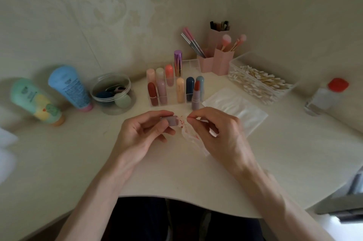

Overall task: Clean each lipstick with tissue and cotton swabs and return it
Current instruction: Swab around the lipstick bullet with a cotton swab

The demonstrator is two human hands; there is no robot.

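My left hand (144, 132) grips a mauve lipstick cap (171, 120) lying sideways above the desk. My right hand (214, 130) pinches a crumpled white tissue (189, 134) stained red and holds it against the cap's open end. An uncapped red lipstick (196, 95) in a mauve base stands upright just behind my hands, in front of the clear organizer (167, 101). Several capped lipsticks stand in the organizer's compartments. A flat stack of white tissues (238, 107) lies right of the open lipstick. A clear box of cotton swabs (259, 83) sits behind the tissues.
Two tubes, green (35, 101) and blue (70, 87), lie at the left beside a round clear jar of sponges (112, 93). Pink brush holders (216, 59) stand at the back. A clear bottle with a red cap (326, 95) lies at the right. The desk edge curves near my lap.
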